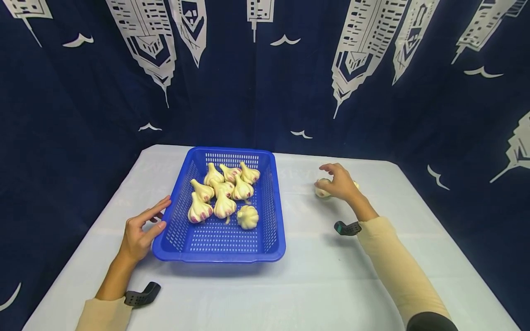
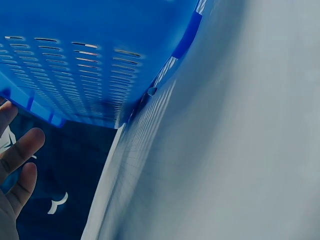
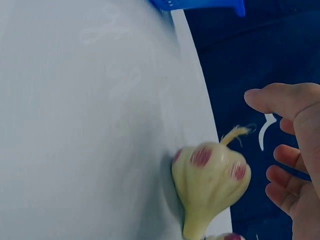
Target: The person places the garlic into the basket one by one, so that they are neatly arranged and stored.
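A blue perforated plastic basket (image 1: 281, 220) stands on the table and holds several garlic bulbs (image 1: 225, 206). One rounder garlic bulb (image 1: 247, 217) sits apart from the cluster, near the basket's front. My left hand (image 1: 136, 236) is at the basket's left rim, fingertips and thumb against it, fingers fairly straight. To the right of the basket, my right hand (image 1: 340, 184) hovers over a loose garlic bulb (image 3: 210, 172) with thumb and fingers spread apart. That bulb has purple patches and a rooty tuft. Another garlic bulb (image 3: 232, 236) lies beside it, mostly hidden.
A white-covered table (image 1: 314, 285) carries everything. Behind it hangs a dark blue cloth (image 1: 248, 92) with white building prints. Each wrist wears a black device, such as the one on the left wrist (image 1: 142, 294).
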The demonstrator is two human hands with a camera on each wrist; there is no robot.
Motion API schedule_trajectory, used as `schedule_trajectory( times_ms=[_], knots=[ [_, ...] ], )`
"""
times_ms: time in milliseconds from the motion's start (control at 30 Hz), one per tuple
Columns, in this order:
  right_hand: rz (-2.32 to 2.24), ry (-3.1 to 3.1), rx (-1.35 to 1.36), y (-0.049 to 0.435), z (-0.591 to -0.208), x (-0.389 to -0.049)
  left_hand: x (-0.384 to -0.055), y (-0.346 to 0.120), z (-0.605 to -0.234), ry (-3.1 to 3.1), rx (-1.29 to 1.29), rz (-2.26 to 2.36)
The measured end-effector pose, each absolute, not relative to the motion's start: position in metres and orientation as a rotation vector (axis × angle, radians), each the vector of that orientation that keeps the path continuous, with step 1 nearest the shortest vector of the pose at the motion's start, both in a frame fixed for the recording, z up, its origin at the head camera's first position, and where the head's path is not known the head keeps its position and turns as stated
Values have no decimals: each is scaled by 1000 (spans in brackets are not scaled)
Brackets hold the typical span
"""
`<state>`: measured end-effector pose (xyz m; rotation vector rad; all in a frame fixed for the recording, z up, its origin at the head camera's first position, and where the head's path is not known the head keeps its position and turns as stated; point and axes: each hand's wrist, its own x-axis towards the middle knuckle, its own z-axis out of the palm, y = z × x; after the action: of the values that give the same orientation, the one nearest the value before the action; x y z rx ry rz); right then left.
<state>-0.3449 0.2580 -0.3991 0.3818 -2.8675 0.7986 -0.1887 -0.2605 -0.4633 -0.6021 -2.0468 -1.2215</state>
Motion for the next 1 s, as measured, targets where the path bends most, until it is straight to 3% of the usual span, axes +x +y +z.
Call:
schedule_trajectory(
  times_ms=[1000],
  knots=[
    [640, -2978, 489, 276, -427, -344, -189, -260, -463, -2048, -599, -1226]
  ],
)
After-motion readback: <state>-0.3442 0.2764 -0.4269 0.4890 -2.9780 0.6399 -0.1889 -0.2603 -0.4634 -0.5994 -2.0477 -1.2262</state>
